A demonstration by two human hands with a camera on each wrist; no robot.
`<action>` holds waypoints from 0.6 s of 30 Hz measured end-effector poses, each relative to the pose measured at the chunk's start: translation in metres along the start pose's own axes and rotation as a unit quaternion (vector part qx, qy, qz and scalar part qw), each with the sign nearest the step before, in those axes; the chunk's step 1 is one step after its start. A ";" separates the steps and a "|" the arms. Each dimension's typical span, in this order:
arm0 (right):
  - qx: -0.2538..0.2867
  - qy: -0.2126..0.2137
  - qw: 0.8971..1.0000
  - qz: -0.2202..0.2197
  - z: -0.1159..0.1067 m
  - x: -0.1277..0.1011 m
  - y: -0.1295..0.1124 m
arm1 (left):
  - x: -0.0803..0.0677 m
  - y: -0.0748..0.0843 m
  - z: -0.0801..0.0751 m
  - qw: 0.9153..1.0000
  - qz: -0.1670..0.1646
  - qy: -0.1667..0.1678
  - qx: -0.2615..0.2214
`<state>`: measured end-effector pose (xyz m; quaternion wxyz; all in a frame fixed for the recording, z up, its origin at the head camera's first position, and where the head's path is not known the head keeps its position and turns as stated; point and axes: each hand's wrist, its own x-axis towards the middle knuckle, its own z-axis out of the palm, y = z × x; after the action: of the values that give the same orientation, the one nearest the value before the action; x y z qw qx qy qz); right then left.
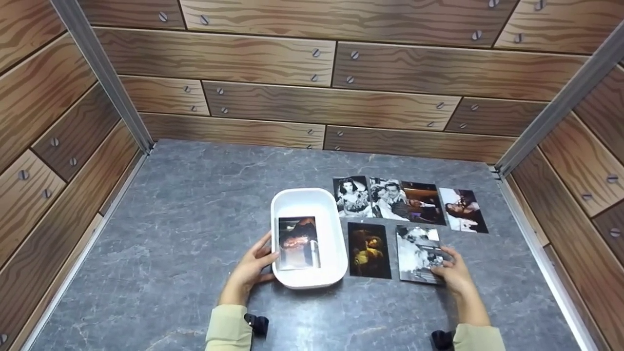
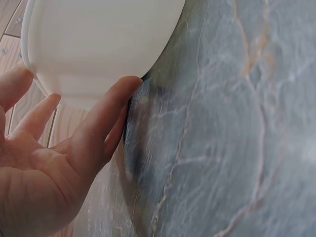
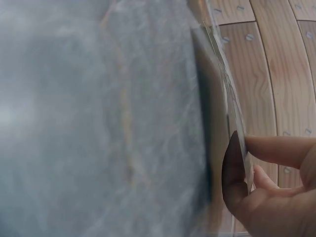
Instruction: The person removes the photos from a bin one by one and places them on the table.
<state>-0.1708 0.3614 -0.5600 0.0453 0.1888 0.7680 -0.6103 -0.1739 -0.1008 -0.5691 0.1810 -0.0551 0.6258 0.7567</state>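
A white plastic tray (image 1: 304, 202) with rounded corners is in the middle of the head view, a glossy photo (image 1: 298, 243) lying inside it. My left hand (image 1: 251, 267) grips the tray's left side. In the left wrist view, the fingers of that hand (image 2: 64, 143) meet the pale tray (image 2: 94, 44) at its rim and lower edge. To the right, my right hand (image 1: 456, 274) pinches a black-and-white photo (image 1: 414, 256) by its right edge. Seen edge-on in the right wrist view, the photo (image 3: 232, 94) runs between thumb and fingers.
Just right of the tray lies a dark photo with a yellow-lit figure (image 1: 369, 251). Behind it, several photos form a row, from a black-and-white portrait (image 1: 352, 197) to a colour one (image 1: 462, 209). Wood-patterned walls (image 1: 273, 100) enclose the grey marbled table (image 1: 195, 209).
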 end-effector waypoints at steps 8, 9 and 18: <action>-0.064 0.007 0.998 -0.010 0.003 0.001 0.000 | 0.001 0.002 0.000 1.000 -0.002 0.011 0.016; -0.076 0.009 0.997 -0.012 0.003 0.001 0.000 | 0.001 0.002 0.000 1.000 -0.005 0.013 0.017; -0.124 -0.017 0.992 0.005 0.002 -0.012 -0.016 | -0.002 0.002 0.000 1.000 -0.008 0.014 0.019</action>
<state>-0.1657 0.3537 -0.5419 0.0844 0.1758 0.8358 -0.5132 -0.1725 -0.1012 -0.5665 0.1797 -0.0673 0.6416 0.7426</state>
